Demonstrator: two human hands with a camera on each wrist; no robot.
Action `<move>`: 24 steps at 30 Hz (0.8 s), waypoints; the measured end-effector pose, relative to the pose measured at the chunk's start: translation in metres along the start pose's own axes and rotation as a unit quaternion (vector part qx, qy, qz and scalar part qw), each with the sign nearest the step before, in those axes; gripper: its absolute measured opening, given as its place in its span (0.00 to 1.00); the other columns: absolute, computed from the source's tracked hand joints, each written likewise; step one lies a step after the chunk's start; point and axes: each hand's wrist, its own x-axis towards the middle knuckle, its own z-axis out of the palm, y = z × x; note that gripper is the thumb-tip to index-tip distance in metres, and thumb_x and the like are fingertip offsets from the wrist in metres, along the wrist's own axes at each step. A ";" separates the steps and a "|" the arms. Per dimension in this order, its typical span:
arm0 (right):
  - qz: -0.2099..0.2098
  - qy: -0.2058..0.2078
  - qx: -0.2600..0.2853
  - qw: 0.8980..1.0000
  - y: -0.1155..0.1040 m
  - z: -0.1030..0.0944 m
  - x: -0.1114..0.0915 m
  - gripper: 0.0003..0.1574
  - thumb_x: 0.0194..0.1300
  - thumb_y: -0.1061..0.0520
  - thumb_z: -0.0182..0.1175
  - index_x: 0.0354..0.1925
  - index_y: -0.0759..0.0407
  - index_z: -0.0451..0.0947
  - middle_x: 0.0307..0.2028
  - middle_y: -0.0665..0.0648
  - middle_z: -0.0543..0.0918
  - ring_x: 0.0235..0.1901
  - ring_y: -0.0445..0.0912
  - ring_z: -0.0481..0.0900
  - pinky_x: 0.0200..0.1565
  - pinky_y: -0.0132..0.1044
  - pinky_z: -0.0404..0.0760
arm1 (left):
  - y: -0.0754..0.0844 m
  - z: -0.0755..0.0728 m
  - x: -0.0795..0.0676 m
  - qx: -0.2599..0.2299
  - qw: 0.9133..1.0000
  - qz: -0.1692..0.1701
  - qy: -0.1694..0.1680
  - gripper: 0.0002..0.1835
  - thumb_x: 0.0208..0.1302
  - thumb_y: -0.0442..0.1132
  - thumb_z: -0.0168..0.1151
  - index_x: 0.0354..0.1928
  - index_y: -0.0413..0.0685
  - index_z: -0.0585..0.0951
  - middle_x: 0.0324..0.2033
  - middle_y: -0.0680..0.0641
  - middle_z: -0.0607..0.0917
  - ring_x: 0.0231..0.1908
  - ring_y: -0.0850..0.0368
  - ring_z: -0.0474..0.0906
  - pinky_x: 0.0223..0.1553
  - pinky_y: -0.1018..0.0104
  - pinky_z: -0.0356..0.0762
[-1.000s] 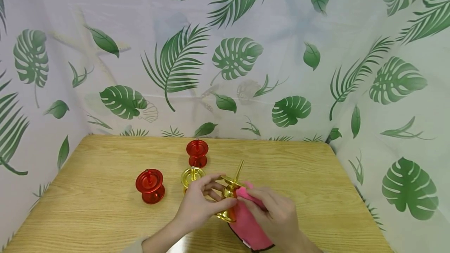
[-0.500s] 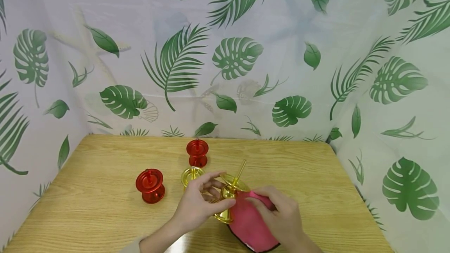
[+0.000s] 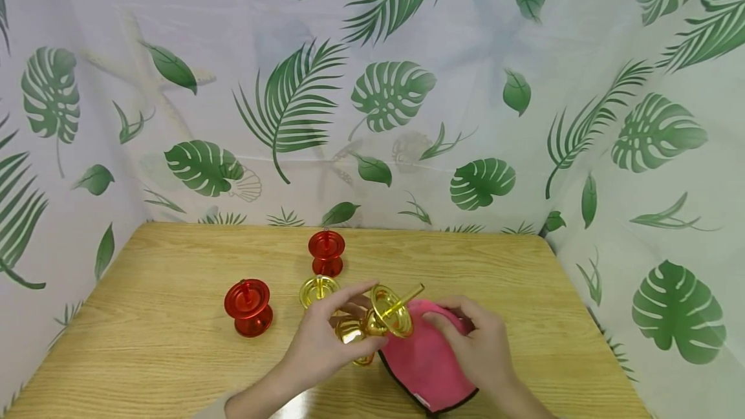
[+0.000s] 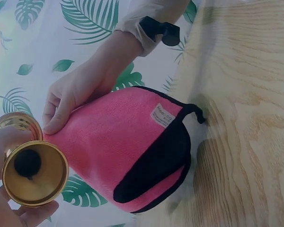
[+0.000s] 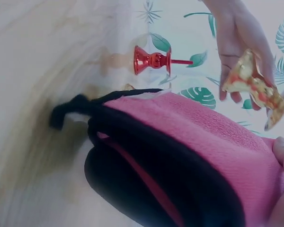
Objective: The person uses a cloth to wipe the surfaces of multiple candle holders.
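My left hand (image 3: 326, 332) holds a shiny gold candlestick (image 3: 391, 315) by its waist, fingers behind and thumb in front. The stick leans over, its dish and long spike pointing up to the right. In the left wrist view the hollow underside of the candlestick's base (image 4: 34, 174) shows, with a dark round spot inside. My right hand (image 3: 480, 341) pinches the top of a pink cloth (image 3: 427, 367) between thumb and fingers. The cloth hangs down beside the candlestick; it has black edging, a black loop (image 4: 195, 112) and a small white label (image 4: 162, 116).
A second gold candlestick (image 3: 319, 290) stands on the wooden table (image 3: 145, 354), partly hidden behind my left hand. Two red candlesticks stand upright, one at the left (image 3: 248, 308) and one farther back (image 3: 327, 253). Leaf-printed sheets (image 3: 372, 96) enclose the table's back and sides.
The gold candlestick in my left hand has tipped over to the right, its dish now facing more sideways. My right hand and the cloth have drawn slightly away from it.
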 end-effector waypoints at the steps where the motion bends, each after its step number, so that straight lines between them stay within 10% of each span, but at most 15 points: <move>1: 0.020 -0.005 0.008 1.000 -0.001 -0.001 0.002 0.14 0.56 0.70 0.75 0.39 0.55 0.88 0.31 0.54 0.92 0.28 0.29 0.83 0.27 0.25 0.82 | 0.000 0.000 -0.001 0.007 1.000 0.005 -0.001 0.38 0.55 0.39 0.82 0.69 0.59 0.79 0.47 0.49 0.89 0.44 0.64 0.86 0.53 0.67 0.84; 13: 0.099 -0.120 0.048 0.987 0.008 -0.011 0.024 0.04 0.69 0.65 0.68 0.42 0.60 0.85 0.36 0.58 0.91 0.34 0.30 0.83 0.34 0.30 0.84 | 0.000 -0.001 -0.005 0.108 0.989 0.097 -0.005 0.24 0.52 0.33 0.83 0.52 0.51 0.85 0.45 0.52 0.92 0.42 0.63 0.88 0.46 0.72 0.87; 24: 0.114 -0.229 0.110 0.960 0.020 -0.006 0.038 0.06 0.74 0.60 0.64 0.44 0.62 0.84 0.36 0.59 0.90 0.29 0.33 0.82 0.32 0.31 0.83 | -0.008 0.004 -0.006 0.233 0.935 0.267 -0.006 0.23 0.48 0.37 0.85 0.47 0.56 0.87 0.43 0.57 0.92 0.43 0.63 0.85 0.48 0.75 0.83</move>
